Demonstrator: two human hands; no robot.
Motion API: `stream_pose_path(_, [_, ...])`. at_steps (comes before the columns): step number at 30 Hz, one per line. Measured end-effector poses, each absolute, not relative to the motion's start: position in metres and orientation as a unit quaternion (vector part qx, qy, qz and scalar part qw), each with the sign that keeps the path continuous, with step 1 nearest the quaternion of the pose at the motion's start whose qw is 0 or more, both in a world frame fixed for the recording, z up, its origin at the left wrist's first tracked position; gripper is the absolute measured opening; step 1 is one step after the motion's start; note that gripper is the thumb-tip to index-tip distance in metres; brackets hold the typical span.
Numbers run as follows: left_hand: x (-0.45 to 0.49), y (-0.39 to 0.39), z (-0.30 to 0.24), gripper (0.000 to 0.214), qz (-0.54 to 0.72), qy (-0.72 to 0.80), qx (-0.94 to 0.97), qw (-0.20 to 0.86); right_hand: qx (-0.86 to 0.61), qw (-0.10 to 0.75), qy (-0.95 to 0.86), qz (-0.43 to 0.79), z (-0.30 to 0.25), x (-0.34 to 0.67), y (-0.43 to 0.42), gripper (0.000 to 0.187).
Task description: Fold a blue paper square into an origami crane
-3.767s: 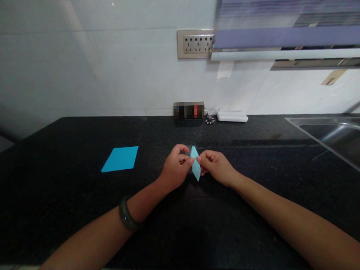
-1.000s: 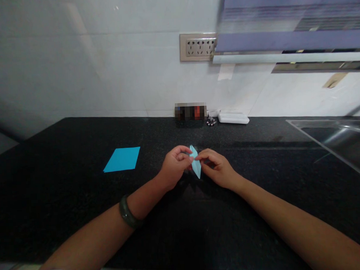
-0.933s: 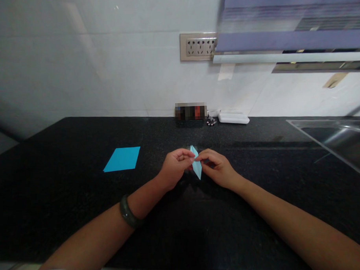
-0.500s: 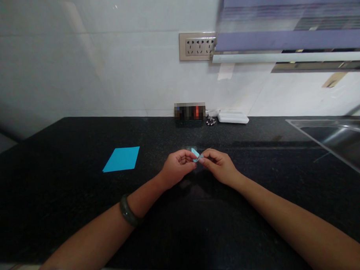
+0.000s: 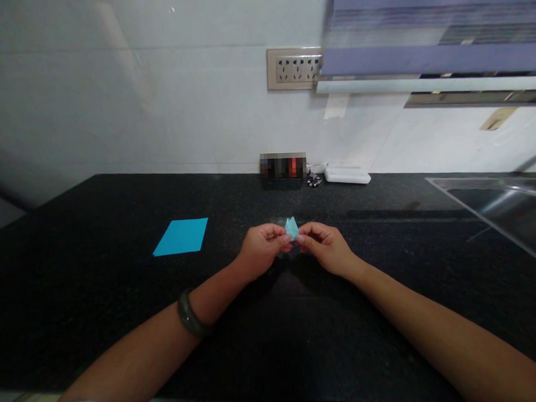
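Folded light-blue paper piece [image 5: 291, 228] now shorter than second ago, lower point gone from sight, only small top showing at frame centre. Left hand [image 5: 261, 250] and right hand [image 5: 324, 247] pinch it between fingertips above black speckled stone worktop [image 5: 100, 300]. Flat blue paper square [image 5: 181, 236] lies centre-left. Steel sink [image 5: 497, 205] at right edge, contents not visible.

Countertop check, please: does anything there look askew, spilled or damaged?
Nothing stands out. The blue sheet lies flat on the countertop, and both hands, left and right, pinch the folded paper.
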State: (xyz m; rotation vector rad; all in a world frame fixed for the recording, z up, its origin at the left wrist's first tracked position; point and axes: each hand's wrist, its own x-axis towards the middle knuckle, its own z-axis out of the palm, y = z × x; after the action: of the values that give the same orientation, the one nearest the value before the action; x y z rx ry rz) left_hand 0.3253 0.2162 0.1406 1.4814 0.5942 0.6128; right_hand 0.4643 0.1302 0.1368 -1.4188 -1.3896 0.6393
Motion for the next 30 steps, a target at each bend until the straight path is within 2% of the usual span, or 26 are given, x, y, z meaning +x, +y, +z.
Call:
stream_pose_path(9, [0.3265, 0.2153, 0.1391, 0.018, 0.267, 0.255, 0.619, 0.693, -0.59, 0.528, -0.522, 0.318, 0.134, 0.4601, 0.1335, 0.015])
stream_pose_path(18, [0.3255, 0.2161, 0.1357, 0.051, 0.293, 0.257, 0.638, 0.665, -0.606, 0.514, -0.521, 0.311, 0.1329, 0.4588, 0.1334, 0.018])
stream_pose_path(23, [0.3257, 0.2173, 0.1338, 0.048, 0.302, 0.25, 0.667, 0.634, -0.571, 0.558, -0.471, 0.373, 0.1322, 0.4552, 0.1342, 0.025])
stream_pose_path(25, [0.3256, 0.217, 0.1337, 0.047, 0.308, 0.248, 0.676, 0.622, -0.568, 0.552, -0.469, 0.391, 0.1329, 0.4544, 0.1339, 0.027])
stream_pose_path(30, [0.3257, 0.2159, 0.1325, 0.043, 0.311, 0.253, 0.676, 0.618, -0.597, 0.522, -0.505, 0.34, 0.134, 0.4544, 0.1323, 0.021])
